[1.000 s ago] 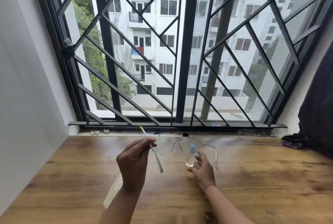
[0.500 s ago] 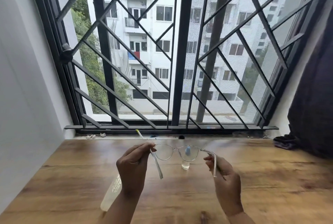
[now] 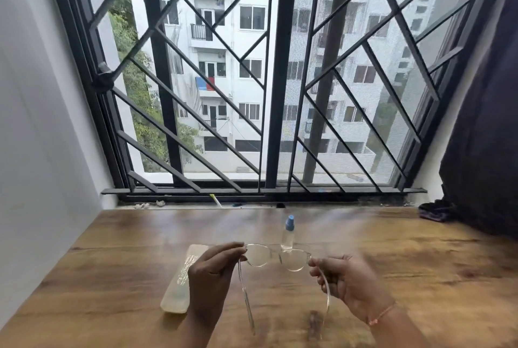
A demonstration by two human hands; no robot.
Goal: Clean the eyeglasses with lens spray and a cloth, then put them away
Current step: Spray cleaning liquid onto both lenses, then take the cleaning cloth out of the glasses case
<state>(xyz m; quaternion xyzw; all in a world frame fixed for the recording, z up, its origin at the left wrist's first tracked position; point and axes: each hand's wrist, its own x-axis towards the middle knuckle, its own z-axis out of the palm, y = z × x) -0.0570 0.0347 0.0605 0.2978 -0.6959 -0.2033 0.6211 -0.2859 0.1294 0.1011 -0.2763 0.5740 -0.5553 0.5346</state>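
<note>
Eyeglasses [image 3: 279, 255] above wooden table [image 3: 392, 263], by barred window [image 3: 273, 81]

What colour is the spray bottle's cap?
Light blue; the cap shows best in the head view.

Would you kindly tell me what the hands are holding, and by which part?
The eyeglasses: the left hand and the right hand each pinch a temple arm near its hinge.

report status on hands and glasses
Both busy: left hand and right hand each pinch one end of the glasses, temples unfolded, above the table. Behind them stands the spray bottle; case lies to the left. Nothing in the way.
</note>
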